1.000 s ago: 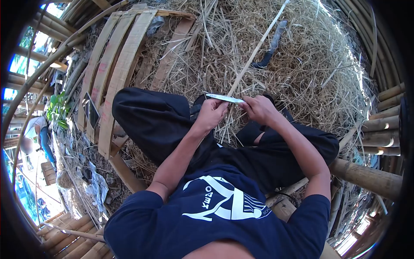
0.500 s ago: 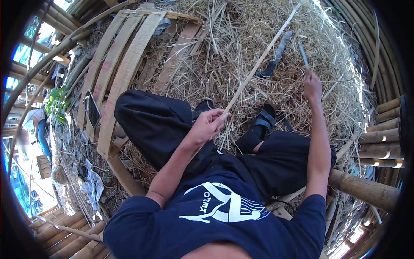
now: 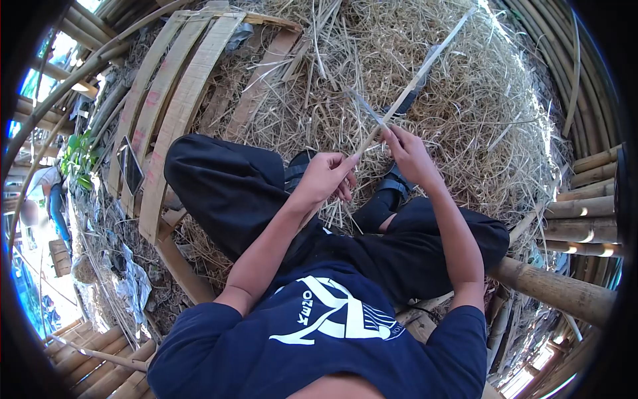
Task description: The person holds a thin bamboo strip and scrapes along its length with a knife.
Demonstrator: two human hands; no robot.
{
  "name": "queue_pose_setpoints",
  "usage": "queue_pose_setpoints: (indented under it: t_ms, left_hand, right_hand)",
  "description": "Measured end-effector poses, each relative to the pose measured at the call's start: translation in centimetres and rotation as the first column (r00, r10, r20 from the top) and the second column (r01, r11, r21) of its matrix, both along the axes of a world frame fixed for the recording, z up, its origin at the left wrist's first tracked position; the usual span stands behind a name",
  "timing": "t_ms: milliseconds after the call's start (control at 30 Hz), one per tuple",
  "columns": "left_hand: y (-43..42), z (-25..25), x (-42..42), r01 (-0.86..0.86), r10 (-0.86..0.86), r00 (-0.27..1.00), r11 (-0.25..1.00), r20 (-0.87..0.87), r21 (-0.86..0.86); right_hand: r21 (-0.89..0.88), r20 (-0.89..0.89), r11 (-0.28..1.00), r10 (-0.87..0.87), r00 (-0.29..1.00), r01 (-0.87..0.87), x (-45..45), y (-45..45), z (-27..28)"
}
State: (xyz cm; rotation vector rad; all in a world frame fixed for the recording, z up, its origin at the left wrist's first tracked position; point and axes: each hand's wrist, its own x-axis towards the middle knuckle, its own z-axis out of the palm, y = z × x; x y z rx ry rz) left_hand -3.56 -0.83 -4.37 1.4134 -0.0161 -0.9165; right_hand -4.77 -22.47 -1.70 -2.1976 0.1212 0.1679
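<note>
My left hand is closed around the lower part of a long, thin bamboo strip, which slants up and away to the right. In my right hand is a knife, its narrow blade pointing up and left. The blade crosses the strip just beyond my left hand; whether its edge presses into the strip I cannot tell. Behind the strip, a larger grey-bladed tool with a dark handle lies on the shavings, partly hidden.
Bamboo shavings cover the ground around my sandalled feet. To the left stands a slatted wooden frame with a phone on it. A thick bamboo pole lies at right. Another person is far left.
My right hand has swung left and inward with the knife, bringing its blade from the right side to the strip. The strip's far end has shifted slightly right.
</note>
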Motion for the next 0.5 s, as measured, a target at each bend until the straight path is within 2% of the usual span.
queue_pose_setpoints:
  t_ms: [33,67,100,133,167,233,267,300,333,367,400,433,467,500]
  left_hand:
    - [-0.2,0.1,0.1,0.020,-0.021,1.000,1.000,0.020,0.010]
    - [-0.3,0.3,0.3,0.023,-0.023,0.999,1.000,0.024,0.007]
    - [-0.4,0.6,0.4,0.051,-0.053,0.998,0.997,0.039,0.055]
    - [-0.4,0.8,0.5,0.075,-0.081,0.995,0.992,0.054,0.104]
    - [-0.4,1.0,0.6,0.073,-0.080,0.995,0.992,0.058,0.105]
    - [-0.7,1.2,0.6,0.058,-0.057,0.998,0.996,0.012,-0.064]
    - [-0.8,1.1,0.7,0.055,-0.054,0.998,0.996,0.014,-0.065]
    - [-1.2,0.9,0.8,0.066,-0.065,0.998,0.988,0.018,-0.139]
    - [-1.5,0.9,1.1,0.080,-0.076,0.997,0.974,0.026,-0.213]
    - [-1.4,1.1,1.6,0.126,-0.120,0.992,0.979,0.048,-0.158]
    - [-1.7,0.5,1.7,0.128,-0.121,0.991,0.979,0.055,-0.159]
    - [-2.2,-0.6,1.6,0.059,-0.039,0.992,0.985,0.120,-0.164]
    - [-2.5,-1.5,1.5,-0.010,0.042,0.982,0.985,0.182,-0.174]
    - [-2.2,0.3,1.3,-0.027,0.053,0.984,0.988,0.168,-0.153]
  right_hand:
    - [0.236,0.094,0.970,-0.078,0.993,0.054,0.1,0.4,-1.4]
    - [0.233,0.097,0.971,-0.081,0.992,0.056,0.0,-0.1,-1.8]
    - [0.468,-0.122,0.873,-0.087,0.989,0.135,0.0,-0.1,-0.9]
    - [0.650,-0.328,0.718,-0.032,0.944,0.250,-0.1,0.0,-0.4]
    - [0.662,-0.356,0.688,-0.060,0.933,0.297,-0.2,0.4,-0.5]
    - [0.683,-0.367,0.666,-0.040,0.929,0.299,-0.3,0.4,-0.3]
    - [0.700,-0.384,0.644,-0.023,0.923,0.307,-0.3,0.4,-0.2]
    - [0.700,-0.382,0.646,-0.023,0.924,0.305,-0.3,0.3,-0.2]
    - [0.646,-0.335,0.723,-0.019,0.942,0.245,-0.2,0.2,-0.2]
    - [0.582,-0.286,0.792,-0.012,0.958,0.184,0.0,0.0,-0.2]
    - [0.582,-0.279,0.793,-0.013,0.960,0.180,0.0,-0.1,-0.1]
    - [0.282,-0.092,0.959,0.010,0.996,0.017,-0.2,-0.2,0.0]
    - [-0.080,0.076,0.993,0.097,0.992,-0.090,-0.5,-0.2,0.1]
    - [-0.082,0.083,0.993,0.096,0.992,-0.089,-0.8,-0.3,0.3]
